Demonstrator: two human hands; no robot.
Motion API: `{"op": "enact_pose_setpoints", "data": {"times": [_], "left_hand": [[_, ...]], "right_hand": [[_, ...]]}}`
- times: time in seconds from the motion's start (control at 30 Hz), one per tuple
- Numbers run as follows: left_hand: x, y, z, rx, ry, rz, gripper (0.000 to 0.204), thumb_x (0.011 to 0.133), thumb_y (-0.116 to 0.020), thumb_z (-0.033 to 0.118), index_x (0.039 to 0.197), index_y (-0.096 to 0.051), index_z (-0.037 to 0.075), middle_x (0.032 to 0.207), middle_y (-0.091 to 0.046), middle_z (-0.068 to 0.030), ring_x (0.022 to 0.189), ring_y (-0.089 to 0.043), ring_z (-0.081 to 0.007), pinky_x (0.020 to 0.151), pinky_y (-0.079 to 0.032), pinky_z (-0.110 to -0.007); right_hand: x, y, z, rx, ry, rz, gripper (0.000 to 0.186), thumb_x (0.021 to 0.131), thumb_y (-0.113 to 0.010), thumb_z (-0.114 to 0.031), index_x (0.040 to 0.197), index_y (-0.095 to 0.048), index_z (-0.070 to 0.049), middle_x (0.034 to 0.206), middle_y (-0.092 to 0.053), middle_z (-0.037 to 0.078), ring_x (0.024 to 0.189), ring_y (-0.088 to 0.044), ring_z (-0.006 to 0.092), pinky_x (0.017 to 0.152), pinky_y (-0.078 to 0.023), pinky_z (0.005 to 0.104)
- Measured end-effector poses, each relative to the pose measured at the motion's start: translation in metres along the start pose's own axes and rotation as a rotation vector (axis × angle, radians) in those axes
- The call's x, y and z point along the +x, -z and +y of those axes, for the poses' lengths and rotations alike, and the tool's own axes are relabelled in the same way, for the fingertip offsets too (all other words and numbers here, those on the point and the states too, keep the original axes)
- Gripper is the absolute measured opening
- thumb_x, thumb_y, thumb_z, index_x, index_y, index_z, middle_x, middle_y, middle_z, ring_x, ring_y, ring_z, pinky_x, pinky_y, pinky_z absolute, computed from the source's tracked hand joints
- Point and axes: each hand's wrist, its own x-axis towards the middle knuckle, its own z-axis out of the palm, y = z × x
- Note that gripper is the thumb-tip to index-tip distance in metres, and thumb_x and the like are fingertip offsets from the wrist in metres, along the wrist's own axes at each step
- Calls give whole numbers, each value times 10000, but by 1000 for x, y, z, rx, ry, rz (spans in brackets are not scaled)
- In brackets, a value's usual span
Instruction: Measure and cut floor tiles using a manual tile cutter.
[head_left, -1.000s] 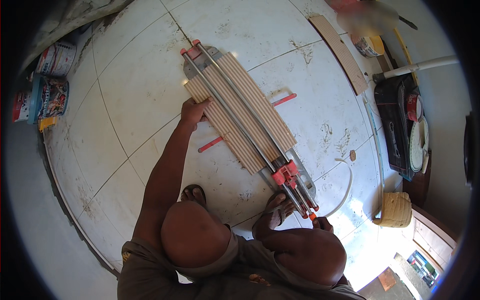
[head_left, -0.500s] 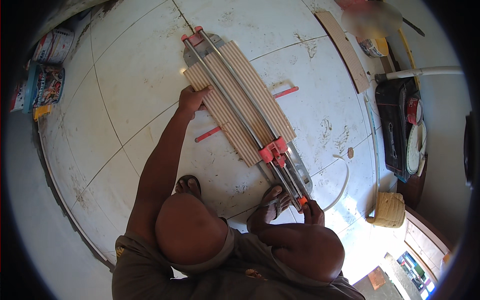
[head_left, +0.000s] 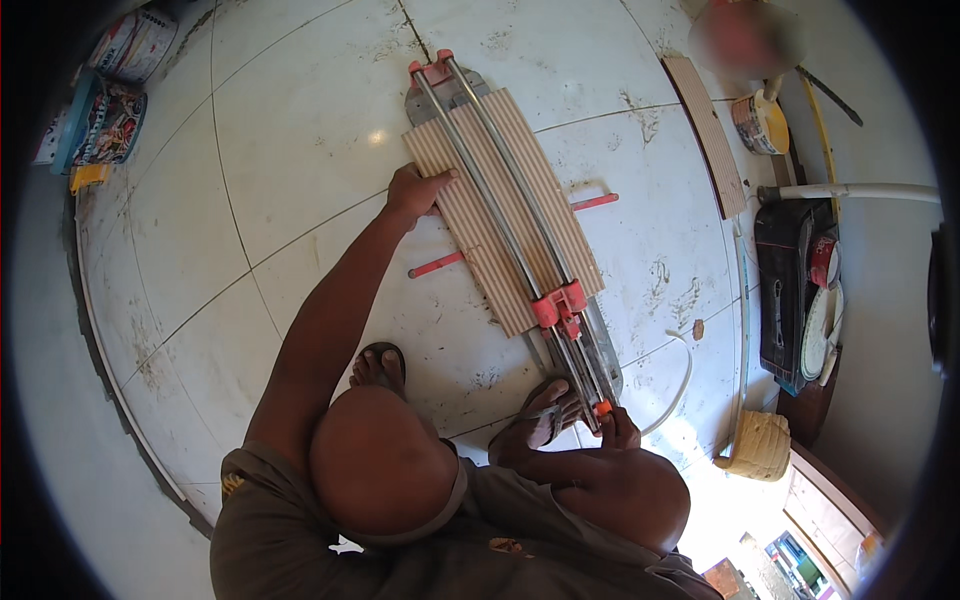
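A manual tile cutter [head_left: 560, 302] with two chrome rails and red fittings lies on the floor in front of me. Under its rails rests a beige-and-brown striped tile [head_left: 470, 225], set lengthwise along the cutter. My left hand [head_left: 415, 195] grips the tile's left edge, thumb on top and the other fingers partly hidden beneath. Low at the cutter's near end, my right hand [head_left: 621, 430] is closed around the end of the handle, beside an orange tip [head_left: 602, 408]. The red carriage stands near the tile's near end.
Red support arms [head_left: 436, 264] stick out on both sides of the cutter. Another striped tile strip [head_left: 703, 135] lies at the far right, near a yellow-rimmed bucket [head_left: 760, 125] and a black case [head_left: 783, 290]. Buckets [head_left: 105, 125] stand at the far left. My sandalled feet flank the near end.
The whole view has shifted a little, so the cutter and tile appear slightly farther right. Both hands keep the same holds, and the carriage shows no clear movement along the rails.
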Motion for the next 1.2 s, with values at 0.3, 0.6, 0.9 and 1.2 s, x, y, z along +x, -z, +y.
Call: {"op": "enact_pose_setpoints", "data": {"times": [0.3,0.6,0.9,1.2], "left_hand": [[-1,1,-6,19,1,-49,515,847,-824,290,1171,-616,-52,1052,-716,-176,896,-741,-265,676,-655,-401],[1,16,-13,-160,74,-129,383,981,-664,260,1192,-569,-45,1050,-697,-178,859,-747,-267,701,-664,-404],[8,21,-17,-200,44,-132,349,972,-666,233,1150,-589,-58,987,-704,-170,837,-748,-264,685,-666,-406],[7,16,-23,-152,34,-132,351,983,-656,281,1144,-594,-24,996,-710,-146,843,-749,-254,708,-648,-392]], "right_hand": [[86,-82,79,-166,-28,148,173,953,-595,-280,1061,-672,-169,910,-719,162,860,-679,405,846,-448,527],[232,-57,-39,-200,118,419,282,1038,-534,-312,958,-561,-42,706,-641,301,677,-639,518,569,-491,609],[343,-68,-111,-194,259,519,340,1054,-508,-333,957,-574,-14,726,-635,321,709,-631,540,571,-488,610],[334,-20,-136,-91,282,305,449,1047,-502,-399,938,-585,29,824,-647,335,851,-644,525,723,-493,579]]}}
